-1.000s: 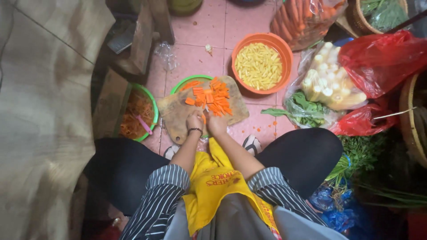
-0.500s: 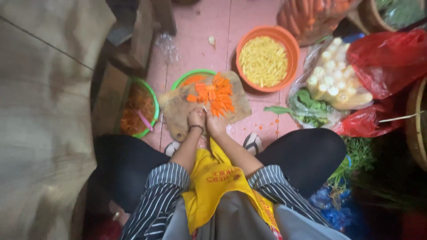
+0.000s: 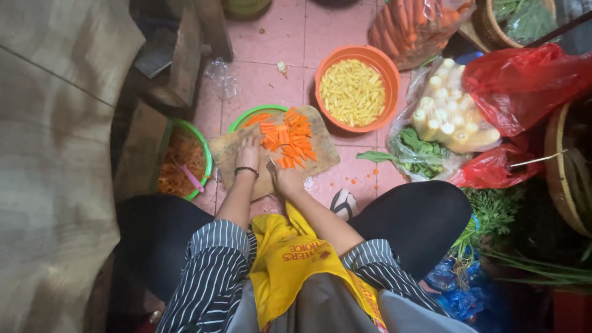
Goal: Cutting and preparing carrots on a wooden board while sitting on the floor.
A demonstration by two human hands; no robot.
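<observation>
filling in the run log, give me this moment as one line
left hand flat on cutting board | right hand at board's near edge, what it grips unclear | carrot sticks piled on board | orange bowl behind

Both hands low and close, left hand (image 3: 248, 154) flat, right hand (image 3: 285, 180) curled

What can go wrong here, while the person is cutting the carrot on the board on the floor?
1. The left hand lies close to the right hand, which seems to hold a knife; a slip might cut fingers.
2. The carrot pieces reach the edge of the cutting board, so more may roll onto the floor tiles, where a few already lie.
3. The board partly rests over a green bowl and might rock.
</observation>
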